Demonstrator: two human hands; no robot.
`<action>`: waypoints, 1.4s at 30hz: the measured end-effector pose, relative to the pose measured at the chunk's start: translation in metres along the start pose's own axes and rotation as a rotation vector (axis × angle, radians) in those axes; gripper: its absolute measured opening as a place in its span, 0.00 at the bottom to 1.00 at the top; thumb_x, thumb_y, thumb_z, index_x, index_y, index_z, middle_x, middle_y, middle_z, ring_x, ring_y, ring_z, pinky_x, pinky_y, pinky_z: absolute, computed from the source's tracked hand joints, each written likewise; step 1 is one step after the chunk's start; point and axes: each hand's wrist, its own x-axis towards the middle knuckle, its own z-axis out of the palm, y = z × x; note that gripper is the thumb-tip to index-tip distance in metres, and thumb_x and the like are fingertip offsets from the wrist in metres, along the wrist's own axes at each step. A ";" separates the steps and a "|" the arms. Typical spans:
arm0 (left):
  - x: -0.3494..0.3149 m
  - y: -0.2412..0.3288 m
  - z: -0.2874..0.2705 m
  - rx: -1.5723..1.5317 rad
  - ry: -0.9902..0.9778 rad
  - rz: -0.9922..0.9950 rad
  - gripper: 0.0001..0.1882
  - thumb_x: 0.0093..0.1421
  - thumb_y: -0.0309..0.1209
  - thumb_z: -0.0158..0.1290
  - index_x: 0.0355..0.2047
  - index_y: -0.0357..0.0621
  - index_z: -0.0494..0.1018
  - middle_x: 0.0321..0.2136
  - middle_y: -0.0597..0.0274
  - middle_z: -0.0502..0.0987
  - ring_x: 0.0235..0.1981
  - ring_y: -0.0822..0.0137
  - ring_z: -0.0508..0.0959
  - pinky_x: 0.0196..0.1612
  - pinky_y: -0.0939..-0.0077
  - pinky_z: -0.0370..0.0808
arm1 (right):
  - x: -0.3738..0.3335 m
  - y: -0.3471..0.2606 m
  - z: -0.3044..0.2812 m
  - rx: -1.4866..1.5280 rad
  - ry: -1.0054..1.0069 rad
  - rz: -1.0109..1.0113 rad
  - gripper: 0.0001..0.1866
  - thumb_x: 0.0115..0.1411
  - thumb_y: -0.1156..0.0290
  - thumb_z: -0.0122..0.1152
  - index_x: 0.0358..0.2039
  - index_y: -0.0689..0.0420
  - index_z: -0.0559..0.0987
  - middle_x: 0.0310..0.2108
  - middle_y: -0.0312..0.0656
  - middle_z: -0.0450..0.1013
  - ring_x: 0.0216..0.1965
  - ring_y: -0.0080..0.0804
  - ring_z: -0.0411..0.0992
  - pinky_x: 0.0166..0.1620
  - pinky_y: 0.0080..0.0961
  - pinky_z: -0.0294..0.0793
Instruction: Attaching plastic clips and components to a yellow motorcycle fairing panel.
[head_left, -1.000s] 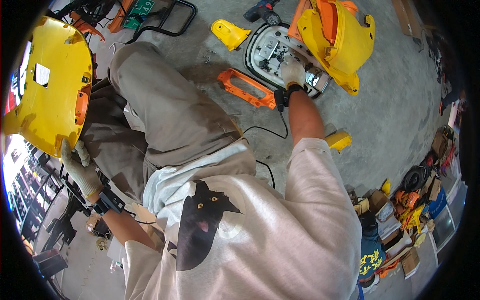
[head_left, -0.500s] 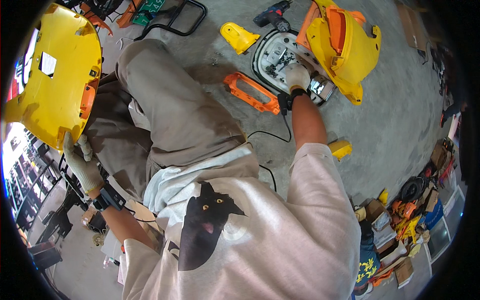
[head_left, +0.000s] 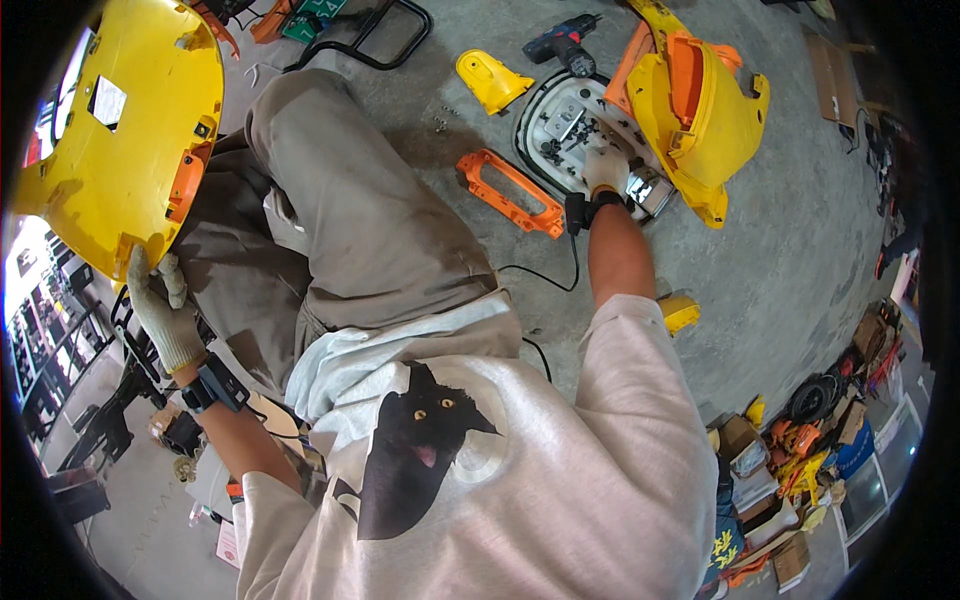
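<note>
My left hand [head_left: 163, 315], in a pale knitted glove, is closed on the lower edge of a large curved yellow plastic panel [head_left: 140, 150]. The panel stands tilted beside my left leg and has an orange piece on its right edge. My right hand [head_left: 606, 168], also gloved, reaches down into a white tray-like part [head_left: 545, 135] with a dark rim. Small black screws [head_left: 588, 130] lie scattered in it near my fingers. The back of that hand hides the fingertips and whatever they touch. A shiny metal-looking piece [head_left: 648, 190] sits just right of the hand.
An orange frame [head_left: 508, 192], a small yellow cover [head_left: 492, 82] and a cordless drill [head_left: 562, 45] lie around the tray. Larger yellow-orange body panels [head_left: 700, 125] stand on its right. Another yellow piece [head_left: 680, 313] is by my right arm. Boxes and parts [head_left: 790, 460] are piled at lower right.
The whole view has shifted a little. The yellow panel sits slightly higher and further right in the picture. My right hand stays in the white tray, with more screws visible near its fingers.
</note>
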 end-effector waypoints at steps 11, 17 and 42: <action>0.002 -0.003 -0.004 0.009 0.012 -0.009 0.11 0.71 0.39 0.60 0.44 0.44 0.76 0.25 0.62 0.82 0.13 0.81 0.70 0.13 0.90 0.57 | -0.061 -0.024 -0.065 1.236 -0.327 0.395 0.12 0.59 0.62 0.72 0.26 0.58 0.83 0.23 0.34 0.76 0.16 0.23 0.65 0.20 0.24 0.61; -0.011 0.004 0.010 -0.099 -0.163 -0.070 0.13 0.72 0.41 0.59 0.44 0.46 0.75 0.22 0.66 0.78 0.13 0.80 0.67 0.16 0.88 0.58 | -0.128 -0.112 -0.139 1.250 -0.625 0.071 0.08 0.64 0.69 0.69 0.28 0.56 0.84 0.23 0.27 0.72 0.20 0.15 0.64 0.26 0.17 0.61; -0.012 0.014 0.017 -0.156 -0.122 -0.248 0.18 0.71 0.42 0.58 0.47 0.38 0.76 0.24 0.53 0.84 0.14 0.65 0.79 0.13 0.77 0.74 | -0.214 -0.258 -0.203 0.679 -0.841 -0.484 0.06 0.64 0.72 0.68 0.38 0.61 0.84 0.30 0.34 0.81 0.33 0.21 0.78 0.38 0.22 0.77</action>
